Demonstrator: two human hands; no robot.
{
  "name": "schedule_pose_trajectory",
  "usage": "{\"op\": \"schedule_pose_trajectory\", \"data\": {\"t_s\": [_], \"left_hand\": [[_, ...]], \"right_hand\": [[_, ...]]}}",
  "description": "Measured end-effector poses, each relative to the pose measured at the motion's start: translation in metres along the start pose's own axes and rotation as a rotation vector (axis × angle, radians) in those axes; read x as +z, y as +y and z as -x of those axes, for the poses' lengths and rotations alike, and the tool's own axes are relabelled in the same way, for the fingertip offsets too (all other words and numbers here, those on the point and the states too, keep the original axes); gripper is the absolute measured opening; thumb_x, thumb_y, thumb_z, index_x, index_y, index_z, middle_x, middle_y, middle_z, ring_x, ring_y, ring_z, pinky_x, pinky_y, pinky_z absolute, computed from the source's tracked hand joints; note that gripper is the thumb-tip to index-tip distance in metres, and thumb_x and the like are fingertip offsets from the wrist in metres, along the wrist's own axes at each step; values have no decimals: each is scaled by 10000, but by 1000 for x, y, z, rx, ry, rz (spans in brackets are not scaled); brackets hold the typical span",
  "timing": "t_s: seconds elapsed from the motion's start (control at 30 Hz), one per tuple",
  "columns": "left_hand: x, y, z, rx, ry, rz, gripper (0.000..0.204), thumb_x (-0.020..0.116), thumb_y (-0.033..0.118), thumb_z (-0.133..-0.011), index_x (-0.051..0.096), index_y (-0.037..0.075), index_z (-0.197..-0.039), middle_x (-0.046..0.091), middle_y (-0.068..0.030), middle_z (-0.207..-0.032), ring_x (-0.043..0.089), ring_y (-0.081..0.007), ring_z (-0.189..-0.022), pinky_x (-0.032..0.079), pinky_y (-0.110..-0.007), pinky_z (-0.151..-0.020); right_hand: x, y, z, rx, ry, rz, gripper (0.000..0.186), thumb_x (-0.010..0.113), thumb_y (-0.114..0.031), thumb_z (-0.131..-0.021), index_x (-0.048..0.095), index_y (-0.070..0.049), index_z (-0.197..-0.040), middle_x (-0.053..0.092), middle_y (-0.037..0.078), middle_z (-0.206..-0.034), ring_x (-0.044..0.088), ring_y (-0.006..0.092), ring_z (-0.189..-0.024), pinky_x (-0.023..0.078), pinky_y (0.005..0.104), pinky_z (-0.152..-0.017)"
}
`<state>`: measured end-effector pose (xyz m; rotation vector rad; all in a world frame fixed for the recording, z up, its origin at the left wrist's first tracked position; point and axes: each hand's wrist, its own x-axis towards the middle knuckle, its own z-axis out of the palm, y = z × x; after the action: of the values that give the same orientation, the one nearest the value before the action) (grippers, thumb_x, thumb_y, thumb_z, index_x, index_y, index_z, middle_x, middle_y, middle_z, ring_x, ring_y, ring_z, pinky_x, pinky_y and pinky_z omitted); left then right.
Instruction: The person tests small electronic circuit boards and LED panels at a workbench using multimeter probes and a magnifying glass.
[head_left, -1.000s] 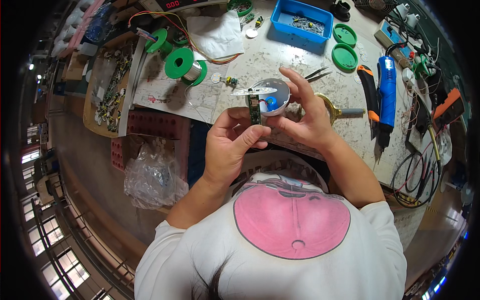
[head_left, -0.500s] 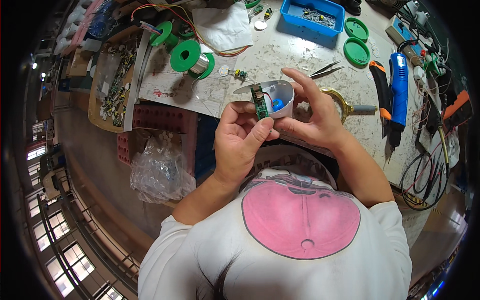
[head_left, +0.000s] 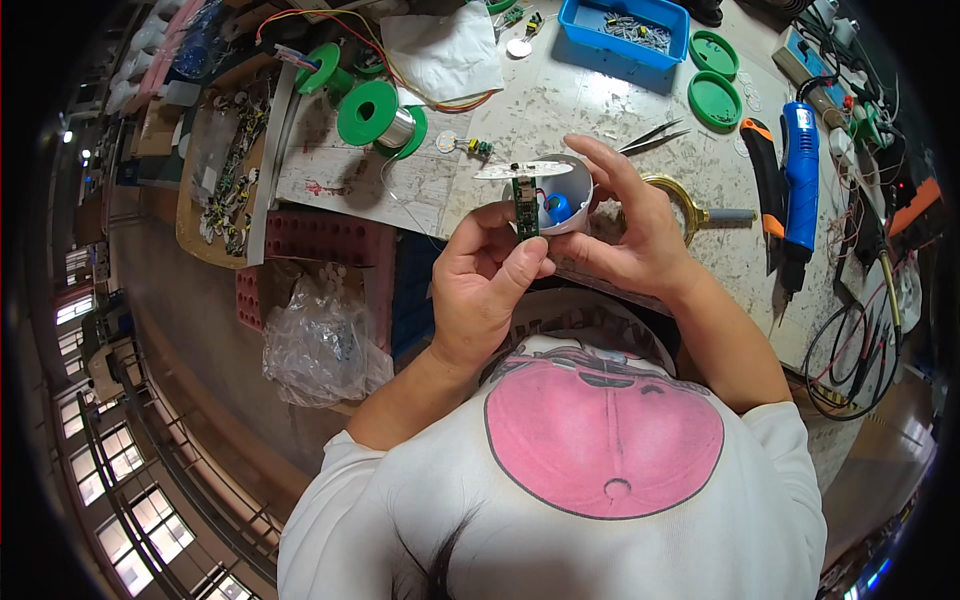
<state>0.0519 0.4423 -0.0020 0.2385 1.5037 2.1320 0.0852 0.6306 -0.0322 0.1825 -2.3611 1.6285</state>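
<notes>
Pinched between the thumb and fingers of my left hand (head_left: 480, 290) is a narrow green circuit board (head_left: 527, 212), held upright. A thin round disc (head_left: 515, 172) sits across the board's top end, seen almost edge-on. My right hand (head_left: 635, 240) grips a white cup-shaped housing (head_left: 576, 180) just right of the board, its open mouth facing up. Inside the housing shows a blue cylindrical part (head_left: 557, 208), with a red wire running between it and the board. The fingers behind the housing are partly hidden.
Tweezers (head_left: 652, 138), a brass-rimmed magnifying glass (head_left: 695, 212), a utility knife (head_left: 763, 180) and a blue electric screwdriver (head_left: 799, 180) lie to the right. Solder wire on a green spool (head_left: 368, 113) stands left. Farther back are a blue tray (head_left: 590, 48) and green lids (head_left: 714, 100).
The circuit board has turned more upright. Its disc has swung up and right, now lying nearly level over the housing's mouth edge. Both hands keep their grips.
</notes>
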Motion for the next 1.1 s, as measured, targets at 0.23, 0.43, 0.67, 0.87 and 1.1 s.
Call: {"op": "schedule_pose_trajectory", "data": {"t_s": [0.23, 0.43, 0.67, 0.87, 1.1], "left_hand": [[-2, -7, 1, 45, -7, 32, 342, 650, 28, -880, 513, -15, -1190, 618, -87, -1028, 606, -109, -847, 541, -261, -762], [-5, -12, 1, 87, -22, 21, 285, 638, 7, -874, 538, 38, -1140, 626, -83, -1039, 630, -128, -841, 550, -248, -711], [-8, -15, 1, 98, -24, -9, 331, 648, 14, -872, 556, 62, -1187, 627, -78, -1060, 620, -134, -890, 549, -259, -732], [-9, -20, 0, 157, -29, -23, 333, 652, -1, -866, 570, 71, -1181, 631, -84, -1065, 617, -141, -880, 542, -273, -725], [-19, -32, 1, 244, -59, -104, 327, 654, -44, -849, 576, 71, -1144, 630, -97, -1049, 624, -149, -828, 541, -283, -709]], "right_hand": [[5, 3, -2, -78, 101, -10, 799, 803, -204, -675, 432, -108, -1377, 659, 123, -1008, 644, 253, -826, 508, 327, -696], [5, 3, -2, -88, 117, -3, 790, 802, -215, -675, 440, -106, -1369, 652, 129, -1014, 644, 259, -846, 510, 329, -698], [-1, -1, -1, -9, 7, 15, 797, 808, -192, -730, 392, -31, -1391, 591, 178, -1215, 614, 254, -1096, 489, 336, -886], [-1, 1, -1, -33, 16, 43, 805, 810, -181, -719, 390, -28, -1389, 592, 173, -1215, 620, 260, -1087, 489, 339, -886], [0, -3, 1, -41, 34, 63, 804, 816, -199, -710, 403, -38, -1380, 613, 161, -1186, 632, 256, -1063, 488, 343, -887]]}}
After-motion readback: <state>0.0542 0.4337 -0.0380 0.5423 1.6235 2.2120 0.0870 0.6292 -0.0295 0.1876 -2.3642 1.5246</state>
